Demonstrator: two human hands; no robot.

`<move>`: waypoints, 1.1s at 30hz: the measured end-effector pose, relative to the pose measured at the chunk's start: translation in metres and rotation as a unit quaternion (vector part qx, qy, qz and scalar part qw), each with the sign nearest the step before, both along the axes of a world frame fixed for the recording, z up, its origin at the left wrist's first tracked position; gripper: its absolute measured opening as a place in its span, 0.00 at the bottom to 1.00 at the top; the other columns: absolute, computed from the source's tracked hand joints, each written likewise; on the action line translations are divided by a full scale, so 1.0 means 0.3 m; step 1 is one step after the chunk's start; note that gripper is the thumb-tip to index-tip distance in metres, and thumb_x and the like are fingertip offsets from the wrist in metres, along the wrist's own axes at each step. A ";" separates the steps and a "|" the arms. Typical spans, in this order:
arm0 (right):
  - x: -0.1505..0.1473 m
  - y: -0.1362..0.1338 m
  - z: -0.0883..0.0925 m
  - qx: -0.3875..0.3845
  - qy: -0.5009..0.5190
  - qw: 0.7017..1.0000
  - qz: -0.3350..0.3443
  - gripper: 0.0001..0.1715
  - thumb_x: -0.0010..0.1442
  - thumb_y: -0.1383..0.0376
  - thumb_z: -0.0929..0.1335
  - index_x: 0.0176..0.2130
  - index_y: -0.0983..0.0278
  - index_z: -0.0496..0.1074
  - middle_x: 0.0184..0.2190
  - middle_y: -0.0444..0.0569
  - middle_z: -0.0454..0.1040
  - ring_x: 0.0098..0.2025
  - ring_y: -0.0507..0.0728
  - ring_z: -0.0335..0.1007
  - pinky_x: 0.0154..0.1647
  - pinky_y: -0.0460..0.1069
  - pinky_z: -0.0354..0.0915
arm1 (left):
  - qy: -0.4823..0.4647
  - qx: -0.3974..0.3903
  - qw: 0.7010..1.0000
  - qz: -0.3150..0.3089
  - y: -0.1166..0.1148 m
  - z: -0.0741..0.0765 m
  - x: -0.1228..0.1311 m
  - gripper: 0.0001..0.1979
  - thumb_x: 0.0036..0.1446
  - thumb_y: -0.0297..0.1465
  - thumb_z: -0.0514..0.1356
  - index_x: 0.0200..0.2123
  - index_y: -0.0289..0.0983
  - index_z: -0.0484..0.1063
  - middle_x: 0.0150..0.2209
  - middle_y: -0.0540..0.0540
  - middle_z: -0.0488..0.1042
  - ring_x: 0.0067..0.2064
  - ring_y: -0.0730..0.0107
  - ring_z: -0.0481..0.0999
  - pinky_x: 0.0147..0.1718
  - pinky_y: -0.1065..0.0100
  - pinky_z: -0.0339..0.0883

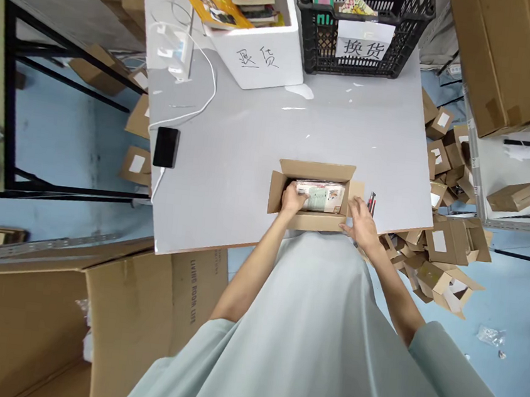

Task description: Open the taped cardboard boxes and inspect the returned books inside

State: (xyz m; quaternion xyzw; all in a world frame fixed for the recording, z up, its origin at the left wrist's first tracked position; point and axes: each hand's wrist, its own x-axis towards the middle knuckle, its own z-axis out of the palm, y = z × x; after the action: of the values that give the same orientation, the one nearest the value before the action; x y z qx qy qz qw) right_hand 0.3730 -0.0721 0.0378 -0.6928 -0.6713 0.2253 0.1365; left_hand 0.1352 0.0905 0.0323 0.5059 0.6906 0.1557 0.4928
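Note:
A small open cardboard box (314, 223) stands near the table's front edge with its flaps folded out. Inside it lies a printed pack (324, 197), white and pinkish with a green panel; I cannot tell whether it is a book. My left hand (293, 199) reaches into the box's left end, fingers closed on the pack's left end and fingertips partly hidden. At the right end, my right hand (360, 222) grips the box's front corner and side flap, thumb towards me. A dark and red pen-like tool (371, 203) lies just beyond the right hand.
On the table (228, 188) are a black phone (166, 147) on a cable and a power strip (181, 57). A white bin (264, 66) of books and a black crate (354, 69) stand at the back. Cardboard boxes (450, 243) are piled right; a large open carton (129, 323) stands front left.

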 end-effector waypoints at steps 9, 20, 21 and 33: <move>-0.013 -0.034 0.041 -0.013 0.005 1.000 0.023 0.47 0.70 0.60 0.73 0.80 0.64 0.57 0.81 0.69 0.54 0.84 0.77 0.46 0.81 0.74 0.56 | -0.028 0.151 0.988 -0.023 -0.259 0.314 -0.168 0.09 0.63 0.36 0.71 0.43 0.41 0.78 0.42 0.47 0.83 0.47 0.56 0.82 0.54 0.59 0.76; -0.019 0.003 0.046 -0.004 -0.005 1.000 -0.017 0.43 0.77 0.45 0.66 0.77 0.68 0.63 0.79 0.70 0.57 0.82 0.74 0.51 0.80 0.72 0.57 | -0.314 0.104 0.872 0.360 -0.284 0.408 -0.637 0.30 0.44 0.39 0.85 0.49 0.37 0.82 0.52 0.39 0.87 0.55 0.55 0.88 0.51 0.66 0.83; -0.021 0.007 0.050 -0.005 -0.007 1.000 -0.021 0.43 0.77 0.44 0.65 0.76 0.68 0.63 0.79 0.70 0.57 0.82 0.74 0.51 0.80 0.72 0.57 | -0.333 0.090 0.854 0.389 -0.267 0.379 -0.669 0.28 0.46 0.36 0.85 0.49 0.37 0.83 0.52 0.40 0.88 0.55 0.55 0.88 0.53 0.66 0.83; -0.054 0.019 0.094 -0.049 -0.035 0.994 -0.089 0.48 0.74 0.40 0.66 0.76 0.68 0.65 0.79 0.69 0.58 0.81 0.73 0.54 0.81 0.69 0.55 | -0.363 -0.147 0.746 0.539 -0.068 -0.061 -0.728 0.12 0.66 0.21 0.70 0.50 0.36 0.80 0.44 0.42 0.87 0.48 0.65 0.89 0.53 0.68 0.84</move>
State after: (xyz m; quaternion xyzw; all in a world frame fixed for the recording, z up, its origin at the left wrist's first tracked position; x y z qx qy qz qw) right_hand 0.3569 -0.0663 0.0660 -0.7629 -0.5996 0.2210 0.0982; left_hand -0.0832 0.0702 0.0140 -0.1240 0.6313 0.4639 0.6090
